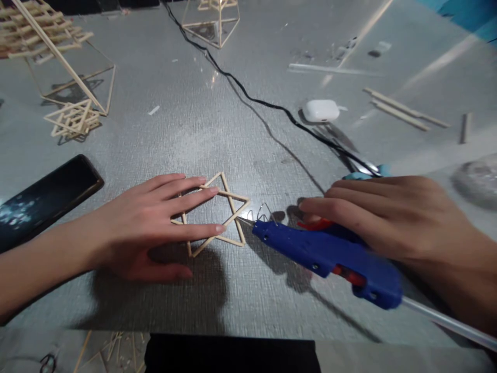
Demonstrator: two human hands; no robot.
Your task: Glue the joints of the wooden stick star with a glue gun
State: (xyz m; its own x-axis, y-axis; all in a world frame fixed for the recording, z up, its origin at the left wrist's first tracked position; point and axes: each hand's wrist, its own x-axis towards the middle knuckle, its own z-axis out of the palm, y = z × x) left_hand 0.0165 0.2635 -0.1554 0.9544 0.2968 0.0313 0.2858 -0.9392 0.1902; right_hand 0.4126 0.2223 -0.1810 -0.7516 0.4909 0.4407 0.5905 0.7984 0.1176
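Note:
A six-pointed star of thin wooden sticks (234, 201) lies flat on the grey table. My left hand (149, 223) rests palm down over its left side, fingers stretched out across the sticks and thumb apart. In my right hand (392, 212) is a blue glue gun (306, 251) with a red trigger, turned on its side. Its nozzle meets the star at a stick crossing near the right point. From the gun's rear sticks out a clear glue stick (446, 320). My right fingertips are partly hidden behind the gun.
A dark phone (50, 199) lies left, with a small stick bundle (75, 119) and larger stick frame (46, 39) beyond. A black cable (252, 98) crosses toward a white earbud case (320, 110). Loose sticks (404, 111) lie right; another stick frame (220, 31) stands at the back.

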